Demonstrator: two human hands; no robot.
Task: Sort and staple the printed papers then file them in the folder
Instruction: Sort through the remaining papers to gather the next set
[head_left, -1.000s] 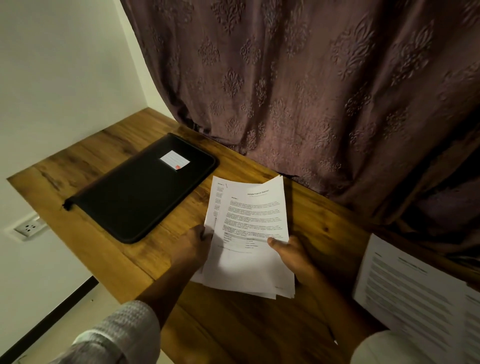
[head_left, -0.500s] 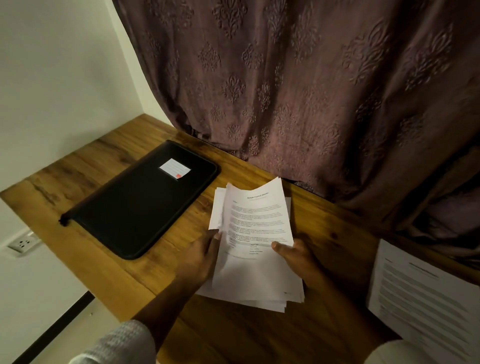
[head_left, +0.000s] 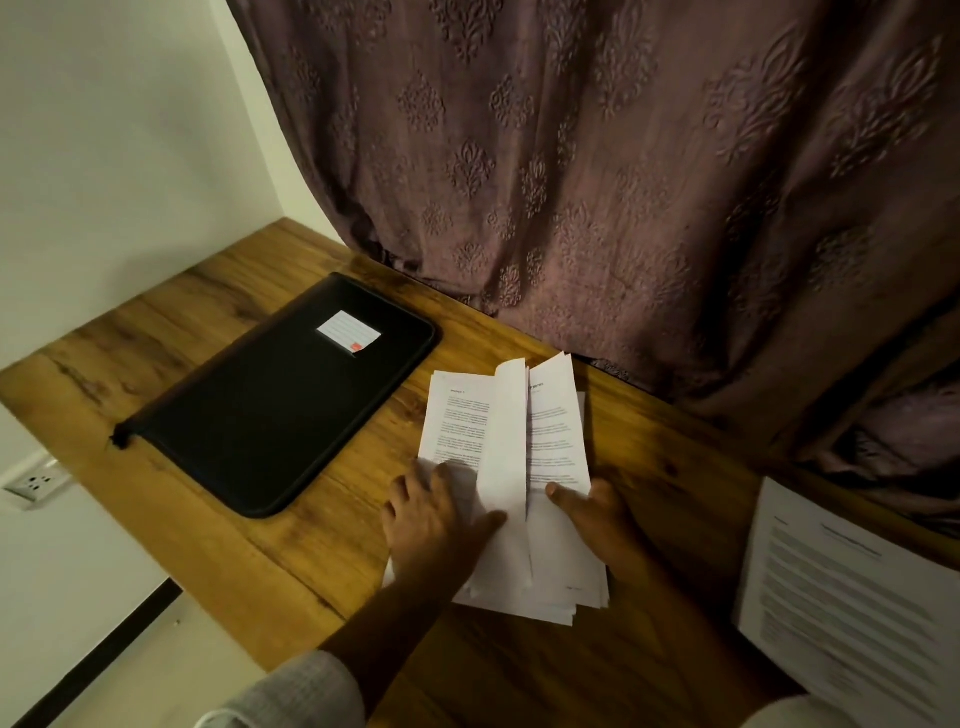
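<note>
Paper sorting: just swung top sheet (head_left: 506, 441) up, pinching it with left hand (head_left: 436, 525), gripping stack (head_left: 561, 571) with right hand (head_left: 597, 519). No stapling yet.

We see thin, matt white printed paper sheets (head_left: 457, 415) in our left hand (head_left: 431, 525) and right hand (head_left: 597, 519). Beneath both hands, the brown wooden desk (head_left: 218, 525) shows streaky grain under a soft satin sheen. Left of the left hand, the black rectangular zip folder (head_left: 270, 415) looks matt and finely textured, with a smooth white paper label (head_left: 348, 332). Beyond the hands hangs a mauve cloth curtain (head_left: 623, 182), embossed and rough.
</note>
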